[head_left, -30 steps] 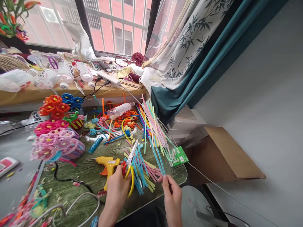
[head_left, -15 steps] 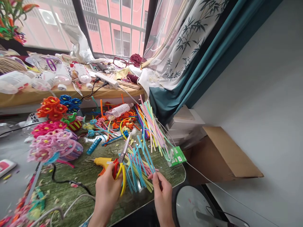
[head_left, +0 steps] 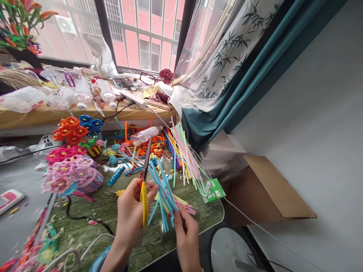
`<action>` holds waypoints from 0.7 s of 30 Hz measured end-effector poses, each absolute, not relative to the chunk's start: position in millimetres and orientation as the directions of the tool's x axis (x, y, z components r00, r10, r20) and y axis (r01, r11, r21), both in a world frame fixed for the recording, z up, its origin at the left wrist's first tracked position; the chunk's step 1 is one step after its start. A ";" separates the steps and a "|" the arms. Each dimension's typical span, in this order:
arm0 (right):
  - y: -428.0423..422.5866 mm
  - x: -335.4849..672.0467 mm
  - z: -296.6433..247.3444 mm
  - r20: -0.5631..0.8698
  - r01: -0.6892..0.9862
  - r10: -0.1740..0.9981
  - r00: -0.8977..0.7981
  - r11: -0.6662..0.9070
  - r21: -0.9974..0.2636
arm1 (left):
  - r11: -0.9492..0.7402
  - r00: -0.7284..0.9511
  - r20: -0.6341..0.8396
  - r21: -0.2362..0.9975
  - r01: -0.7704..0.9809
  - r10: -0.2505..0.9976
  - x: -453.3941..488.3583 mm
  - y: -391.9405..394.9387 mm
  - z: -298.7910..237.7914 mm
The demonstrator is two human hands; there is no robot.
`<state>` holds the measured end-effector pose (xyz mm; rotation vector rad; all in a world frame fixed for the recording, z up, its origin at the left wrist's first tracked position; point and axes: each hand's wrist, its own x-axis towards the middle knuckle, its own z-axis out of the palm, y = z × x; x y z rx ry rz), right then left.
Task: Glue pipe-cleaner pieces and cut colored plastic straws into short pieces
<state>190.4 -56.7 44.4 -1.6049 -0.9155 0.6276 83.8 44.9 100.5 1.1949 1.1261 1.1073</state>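
My left hand [head_left: 132,211] is closed around the handles of a pair of scissors [head_left: 144,204]. Their blades point up and away, and the fingertips of that hand reach over to the light-blue pipe cleaners [head_left: 162,189]. Thumb and fingers of my right hand [head_left: 187,236] pinch the near part of this light-blue bunch. Under it, pink and yellow-green pipe cleaners [head_left: 185,206] lie on the green tabletop [head_left: 159,249]. A yellow glue gun [head_left: 120,192] is mostly hidden behind my left hand.
Pipe-cleaner flowers [head_left: 69,170] stand at the left. Further back are a plastic bottle [head_left: 144,135] and a pile of long pastel pipe cleaners [head_left: 185,155]. A green package [head_left: 215,190] lies by the right edge, beside a cardboard box [head_left: 278,185]. Cords cross the left side.
My left hand has brought the scissors upright and its fingers to the light-blue pipe cleaners. My right hand has shifted slightly left and nearer, and now holds a thicker light-blue bunch raised off the pile.
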 end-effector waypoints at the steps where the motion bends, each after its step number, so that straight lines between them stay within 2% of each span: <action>1: -57.2 190.6 44.4 0.079 0.243 0.832 0.549 -0.068 -0.968 | 0.052 0.112 -0.048 0.998 -0.032 0.993 82.6 46.8 98.9; 8: -56.3 189.0 45.8 0.105 0.278 0.821 0.561 -0.067 -0.958 | 0.030 0.115 -0.030 1.000 0.001 0.993 78.4 53.9 98.7; 12: -55.6 187.2 53.1 0.057 0.257 0.830 0.555 -0.106 -0.961 | 0.023 0.156 -0.025 1.000 0.012 0.987 76.1 58.2 99.5; 16: -55.2 188.3 58.2 0.044 0.254 0.842 0.538 -0.113 -0.960 | 0.043 0.171 -0.050 0.998 0.042 0.984 74.8 62.2 97.3; 21: -54.9 190.0 61.1 0.031 0.267 0.856 0.516 -0.126 -0.955 | 0.113 0.181 -0.111 0.994 0.000 0.977 74.8 66.3 98.4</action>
